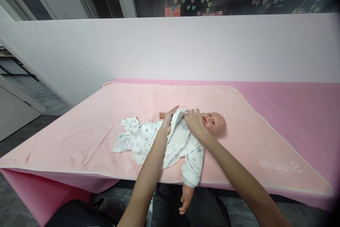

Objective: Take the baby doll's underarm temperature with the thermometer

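Observation:
A baby doll (217, 124) lies on its back with its head to the right, dressed in a white printed baby romper (147, 133). The romper's front flap is lifted and partly unfastened, with small snaps along its edge. My right hand (194, 121) grips the romper near the neckline, fingers curled over the cloth by the doll's chin. Against the flap's edge rests my left hand (168, 118), its fingers stretched out. One small doll hand (161, 115) shows beside my left wrist. The doll's near arm (186, 198), sleeved, hangs past the table edge.
A peach blanket (85, 113) lies beneath the doll, over a pink table cover (300, 113). Behind stands a white partition (186, 46) with dark glass above it. A black chair (79, 214) is at the lower left, near my legs.

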Tool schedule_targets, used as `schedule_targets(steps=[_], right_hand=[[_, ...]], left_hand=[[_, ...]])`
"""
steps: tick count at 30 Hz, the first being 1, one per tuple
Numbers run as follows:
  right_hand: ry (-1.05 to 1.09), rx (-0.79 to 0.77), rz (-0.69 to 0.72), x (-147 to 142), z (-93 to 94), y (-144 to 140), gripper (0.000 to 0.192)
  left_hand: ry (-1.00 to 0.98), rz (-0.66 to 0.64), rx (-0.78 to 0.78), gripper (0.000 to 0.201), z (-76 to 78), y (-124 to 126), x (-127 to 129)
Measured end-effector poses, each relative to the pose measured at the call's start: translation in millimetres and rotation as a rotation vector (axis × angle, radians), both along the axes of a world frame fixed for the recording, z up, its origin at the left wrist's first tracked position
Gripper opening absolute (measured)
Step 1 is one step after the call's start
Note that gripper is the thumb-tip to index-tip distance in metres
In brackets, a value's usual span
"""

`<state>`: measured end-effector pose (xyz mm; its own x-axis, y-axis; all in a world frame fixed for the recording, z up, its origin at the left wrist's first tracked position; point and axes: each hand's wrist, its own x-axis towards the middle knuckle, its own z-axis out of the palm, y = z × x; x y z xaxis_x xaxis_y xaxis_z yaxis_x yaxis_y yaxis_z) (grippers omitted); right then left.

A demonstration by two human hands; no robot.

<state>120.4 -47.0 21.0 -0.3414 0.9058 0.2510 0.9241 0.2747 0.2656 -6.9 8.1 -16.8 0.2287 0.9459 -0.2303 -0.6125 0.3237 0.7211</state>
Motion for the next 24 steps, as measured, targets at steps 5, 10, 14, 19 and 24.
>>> schedule_targets(steps=[5, 10, 14, 19, 24], right_hand=[[0.282, 0.119, -0.106, 40, 25.2, -37, 0.022], [1.021, 0.206, -0.062, 89, 35.4, -97, 0.027], [1.168, 0.084, -0.157, 128, -20.8, -132, 0.031], [1.098, 0.074, -0.326, 174, -109.0, -154, 0.033], [0.781, 0.272, -0.334, 166, -130.5, -156, 0.033]], left_hand=[[0.106, 0.029, 0.134, 0.045, -2.8, -2, 4], [0.351, -0.164, 0.471, 0.036, 0.8, -21, 13], [0.734, -0.340, 0.775, 0.030, 1.4, -37, 16], [0.934, -0.313, 0.858, 0.030, 3.2, -41, 18], [0.938, -0.284, 0.915, 0.024, 6.1, -41, 19]])
